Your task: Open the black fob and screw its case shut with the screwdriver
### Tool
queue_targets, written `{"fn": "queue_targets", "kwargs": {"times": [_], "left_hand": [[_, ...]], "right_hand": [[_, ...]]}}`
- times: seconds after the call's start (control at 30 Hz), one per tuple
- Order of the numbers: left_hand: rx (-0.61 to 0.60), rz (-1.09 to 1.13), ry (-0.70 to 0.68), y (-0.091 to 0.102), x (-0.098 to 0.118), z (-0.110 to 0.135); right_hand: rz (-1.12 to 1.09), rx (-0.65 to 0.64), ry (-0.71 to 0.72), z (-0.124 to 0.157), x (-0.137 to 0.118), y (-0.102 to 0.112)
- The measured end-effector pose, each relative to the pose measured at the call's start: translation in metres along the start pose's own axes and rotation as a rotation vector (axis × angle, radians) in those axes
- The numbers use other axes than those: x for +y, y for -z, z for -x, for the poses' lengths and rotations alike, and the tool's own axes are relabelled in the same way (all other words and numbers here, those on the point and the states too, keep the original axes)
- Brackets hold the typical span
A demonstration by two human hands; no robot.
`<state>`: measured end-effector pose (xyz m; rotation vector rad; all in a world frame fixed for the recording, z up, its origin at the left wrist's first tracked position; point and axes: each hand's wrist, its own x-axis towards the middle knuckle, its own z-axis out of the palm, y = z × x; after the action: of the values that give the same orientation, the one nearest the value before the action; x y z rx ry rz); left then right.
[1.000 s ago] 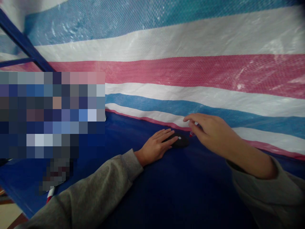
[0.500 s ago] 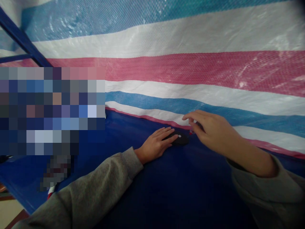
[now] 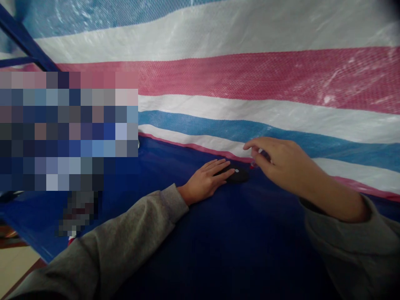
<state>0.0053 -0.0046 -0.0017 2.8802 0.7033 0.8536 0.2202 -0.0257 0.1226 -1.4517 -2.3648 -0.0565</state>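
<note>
My left hand (image 3: 204,181) lies flat on the dark blue sheet (image 3: 218,241), its fingertips resting on the near edge of a small black oval object (image 3: 239,176) with a white dot on top. My right hand (image 3: 278,160) hovers just right of that object, thumb and fingers curled together around a small thing with a red tip (image 3: 252,165); most of that thing is hidden by the fingers. Both arms wear grey sleeves.
A striped red, white and blue woven tarp (image 3: 250,75) rises like a wall right behind the hands. A blue metal frame bar (image 3: 28,46) crosses the top left. A blurred-out area covers the left side. The sheet's left edge (image 3: 28,246) drops to the floor.
Both hands stay in nearly the same place relative to the black object. My view has tilted down slightly, so everything sits higher in the picture. My right thumb has stretched out a little.
</note>
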Motion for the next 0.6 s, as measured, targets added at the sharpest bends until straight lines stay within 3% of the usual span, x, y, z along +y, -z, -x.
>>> {"fn": "queue_targets", "kwargs": {"times": [0.6], "left_hand": [[-0.005, 0.01, 0.011, -0.001, -0.0009, -0.0002]], "right_hand": [[0.016, -0.016, 0.029, 0.0003, 0.0002, 0.0007]]}}
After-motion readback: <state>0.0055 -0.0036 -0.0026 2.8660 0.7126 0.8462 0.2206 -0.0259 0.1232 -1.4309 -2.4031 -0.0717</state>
